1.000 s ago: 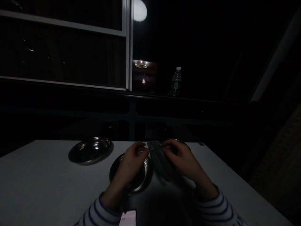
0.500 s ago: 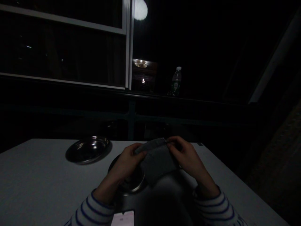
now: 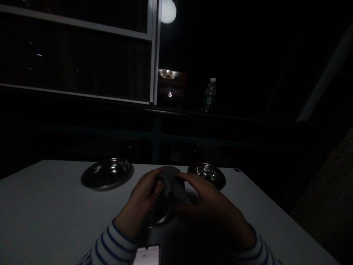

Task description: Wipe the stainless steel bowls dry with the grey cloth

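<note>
Just gathered into a compact bundle from a wider spread: grey cloth [image 3: 171,176], held above the worktop [image 3: 55,209]. Gripped by the left hand [image 3: 145,193]; touched by the curved right hand [image 3: 211,200], grip unclear in blur. Partly hidden at 7 o'clock, a steel dish [image 3: 161,222]; at 9 o'clock, another steel dish [image 3: 106,175].

- Dim rm, prob. a home or small eatery; dark is hiding which.
- White table [image 3: 55,209] is standing near window frame [image 3: 154,55]; steel dishes [image 3: 106,174] are lying on it.
- Btl [image 3: 210,96] is standing on ledge [image 3: 182,110] in bkgd.
- Round lamp [image 3: 168,11] & ornate light [image 3: 167,74] are glowing, poss. as reflections.
</note>
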Demonstrator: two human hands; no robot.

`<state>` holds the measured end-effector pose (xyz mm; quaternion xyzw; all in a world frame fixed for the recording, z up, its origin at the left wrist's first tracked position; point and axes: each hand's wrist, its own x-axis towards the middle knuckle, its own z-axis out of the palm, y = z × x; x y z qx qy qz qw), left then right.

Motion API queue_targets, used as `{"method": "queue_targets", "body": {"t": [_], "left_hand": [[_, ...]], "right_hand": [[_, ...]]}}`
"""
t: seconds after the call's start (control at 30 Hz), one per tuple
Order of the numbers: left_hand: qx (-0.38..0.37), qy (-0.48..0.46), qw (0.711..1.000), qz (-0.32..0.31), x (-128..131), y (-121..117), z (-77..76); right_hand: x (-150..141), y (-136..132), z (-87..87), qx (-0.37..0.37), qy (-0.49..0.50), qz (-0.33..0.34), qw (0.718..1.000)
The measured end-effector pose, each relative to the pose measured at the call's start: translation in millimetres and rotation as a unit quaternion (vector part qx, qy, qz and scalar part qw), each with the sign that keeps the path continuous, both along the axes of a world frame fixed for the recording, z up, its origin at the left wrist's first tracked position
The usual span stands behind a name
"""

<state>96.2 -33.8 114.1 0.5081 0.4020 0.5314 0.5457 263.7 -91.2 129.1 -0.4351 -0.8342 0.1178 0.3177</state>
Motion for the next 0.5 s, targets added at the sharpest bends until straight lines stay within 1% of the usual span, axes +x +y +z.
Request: {"method": "queue_targets", "body": {"t": [0.03, 0.1, 0.2, 0.27, 0.37, 0.43, 0.5], "left_hand": [[-0.012, -0.020, 1.000, -0.005, 1, -1, 0.4], [-0.045, -0.079, 0.996, -0.019, 4, -4, 3.7], [-0.058, -0.135, 0.989, -0.031, 9, -11, 10.8], [-0.075, -0.167, 0.983, -0.031, 11, -15, 14.0], [-0.086, -0.153, 0.984, -0.026, 14, -20, 13.7], [-0.061, -0.105, 0.992, -0.044, 15, -22, 10.8], [-0.020, -0.063, 0.995, -0.070, 16, -21, 7.0]], "right_hand": [[-5, 0, -1.2, -0.002, -0.001, -0.002, 1.000], [-14, 3, -4.5, 0.010, 0.019, -0.035, 0.999], [-21, 10, -8.9, 0.019, 0.092, -0.087, 0.992], [-20, 14, -10.1, 0.011, 0.149, -0.112, 0.982], [-16, 18, -11.2, -0.008, 0.214, -0.132, 0.968], [-13, 20, -13.0, -0.024, 0.224, -0.120, 0.967], [-12, 23, -15.5, -0.039, 0.214, -0.095, 0.971]]}}
